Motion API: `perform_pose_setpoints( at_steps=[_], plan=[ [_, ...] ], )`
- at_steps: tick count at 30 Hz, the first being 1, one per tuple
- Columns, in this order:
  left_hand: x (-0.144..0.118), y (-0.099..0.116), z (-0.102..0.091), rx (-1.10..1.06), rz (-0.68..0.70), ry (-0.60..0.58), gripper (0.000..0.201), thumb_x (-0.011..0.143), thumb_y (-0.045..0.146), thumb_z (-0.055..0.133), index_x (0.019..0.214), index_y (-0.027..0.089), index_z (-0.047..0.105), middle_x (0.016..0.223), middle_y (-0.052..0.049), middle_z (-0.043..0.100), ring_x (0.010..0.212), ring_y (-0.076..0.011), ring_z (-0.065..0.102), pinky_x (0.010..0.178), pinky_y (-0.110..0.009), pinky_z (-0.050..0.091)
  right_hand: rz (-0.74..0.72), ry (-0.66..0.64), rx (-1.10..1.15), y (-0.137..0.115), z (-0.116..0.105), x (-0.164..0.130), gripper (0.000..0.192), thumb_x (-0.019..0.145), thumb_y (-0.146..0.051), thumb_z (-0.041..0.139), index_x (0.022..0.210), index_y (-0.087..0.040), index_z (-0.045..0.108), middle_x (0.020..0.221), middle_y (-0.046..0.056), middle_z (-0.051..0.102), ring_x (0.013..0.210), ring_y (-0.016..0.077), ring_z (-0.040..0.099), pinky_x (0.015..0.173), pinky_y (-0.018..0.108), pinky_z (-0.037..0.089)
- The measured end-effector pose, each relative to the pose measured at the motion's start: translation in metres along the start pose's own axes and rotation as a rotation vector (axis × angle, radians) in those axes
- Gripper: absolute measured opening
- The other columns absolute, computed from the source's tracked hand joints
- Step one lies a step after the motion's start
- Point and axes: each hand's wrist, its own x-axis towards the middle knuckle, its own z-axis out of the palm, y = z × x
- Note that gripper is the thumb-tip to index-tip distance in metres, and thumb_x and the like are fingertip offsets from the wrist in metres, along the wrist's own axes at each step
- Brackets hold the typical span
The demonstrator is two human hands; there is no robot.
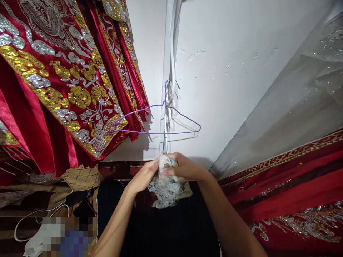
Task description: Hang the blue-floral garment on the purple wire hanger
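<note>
Low in the middle of the head view, a bunched piece of pale patterned cloth (171,191) with crinkled, ruffled edges is gathered between both hands. My left hand (146,175) is closed on its left side, with the thumb along the edge. On the other side my right hand (184,167) grips the upper right part, its thumb across the front. The folds hide several fingertips. Just above the hands hangs a white cord (165,137); I cannot tell whether it touches the cloth. Higher up, a purple wire clothes hanger (158,133) hangs in front of the wall with nothing on it.
Red garments with gold and silver embroidery (80,96) hang at the left. A sheer glittery fabric (289,92) and a red embroidered cloth (294,196) are at the right. A white cable (20,223) loops at lower left, near a dark phone-like object (84,210) and a blurred patch.
</note>
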Motion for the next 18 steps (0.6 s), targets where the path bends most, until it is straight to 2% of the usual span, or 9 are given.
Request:
perform_pose_setpoints(
  at_steps=[2,4,6,7,9,11,13,15,18],
  plan=[
    [0.0,-0.01,-0.008,0.147,-0.061,-0.132,0.066,0.101,0.064,0.024,0.084,0.018,0.067,0.081,-0.006,0.068,0.078,-0.0235,0.061,0.076,-0.033,0.049,-0.08,0.16,-0.146,-0.008,-0.017,0.008,0.007,0.078,-0.022,0.066,0.082,-0.019,0.07,0.078,0.003,0.068,0.067,0.0162,0.059,0.059,0.025,0.045],
    [-0.003,-0.013,-0.02,0.382,-0.13,-0.122,0.058,0.098,0.065,0.035,0.076,0.018,0.062,0.071,-0.004,0.064,0.069,-0.0218,0.059,0.067,-0.03,0.043,-0.164,0.413,-0.183,-0.006,-0.031,0.025,0.027,0.078,-0.019,0.062,0.103,-0.02,0.071,0.091,0.004,0.071,0.069,0.0159,0.06,0.06,0.025,0.045],
    [-0.007,-0.012,-0.034,0.594,-0.196,-0.05,0.049,0.096,0.062,0.043,0.078,0.02,0.061,0.073,-0.005,0.066,0.07,-0.0237,0.062,0.065,-0.03,0.04,-0.218,0.581,-0.18,0.007,-0.042,0.045,0.054,0.075,-0.019,0.063,0.129,-0.023,0.063,0.11,0.006,0.07,0.077,0.0169,0.063,0.066,0.026,0.048],
    [-0.01,-0.011,-0.042,0.674,-0.232,-0.034,0.046,0.096,0.059,0.045,0.079,0.021,0.063,0.075,-0.007,0.068,0.071,-0.0252,0.063,0.065,-0.03,0.04,-0.23,0.61,-0.191,0.016,-0.047,0.055,0.059,0.074,-0.019,0.064,0.133,-0.023,0.06,0.117,0.007,0.069,0.083,0.0179,0.064,0.071,0.027,0.049],
    [-0.016,-0.011,-0.056,0.792,-0.322,-0.08,0.039,0.095,0.053,0.048,0.078,0.022,0.065,0.078,-0.01,0.07,0.072,-0.0282,0.066,0.065,-0.032,0.04,-0.239,0.608,-0.24,0.033,-0.055,0.069,0.048,0.074,-0.018,0.06,0.122,-0.02,0.067,0.116,0.007,0.07,0.092,0.0199,0.063,0.081,0.029,0.048],
    [-0.022,-0.014,-0.067,0.868,-0.416,-0.161,0.031,0.091,0.045,0.054,0.074,0.021,0.066,0.078,-0.013,0.071,0.074,-0.0314,0.069,0.066,-0.034,0.043,-0.232,0.594,-0.282,0.044,-0.062,0.07,0.033,0.076,-0.018,0.054,0.103,-0.017,0.072,0.1,0.005,0.072,0.089,0.0207,0.063,0.08,0.03,0.047],
    [-0.026,-0.018,-0.076,0.91,-0.474,-0.194,0.022,0.087,0.037,0.058,0.075,0.021,0.069,0.083,-0.016,0.073,0.08,-0.0349,0.07,0.072,-0.038,0.047,-0.223,0.58,-0.307,0.046,-0.067,0.059,0.029,0.075,-0.017,0.05,0.093,-0.016,0.073,0.085,0.003,0.071,0.081,0.02,0.062,0.072,0.028,0.044],
    [-0.027,-0.019,-0.085,0.921,-0.434,-0.152,0.016,0.085,0.032,0.06,0.084,0.021,0.071,0.098,-0.018,0.073,0.093,-0.0371,0.07,0.082,-0.044,0.049,-0.23,0.563,-0.342,0.04,-0.07,0.042,0.028,0.076,-0.017,0.049,0.091,-0.017,0.073,0.081,0.002,0.07,0.079,0.0195,0.061,0.067,0.026,0.042],
    [-0.017,-0.011,-0.1,0.857,-0.203,-0.033,0.012,0.086,0.029,0.059,0.089,0.021,0.067,0.125,-0.017,0.065,0.115,-0.0353,0.063,0.099,-0.045,0.046,-0.23,0.529,-0.396,0.025,-0.07,0.02,0.026,0.078,-0.017,0.048,0.088,-0.018,0.071,0.081,0.001,0.069,0.078,0.0188,0.06,0.065,0.025,0.041]
  ],
)
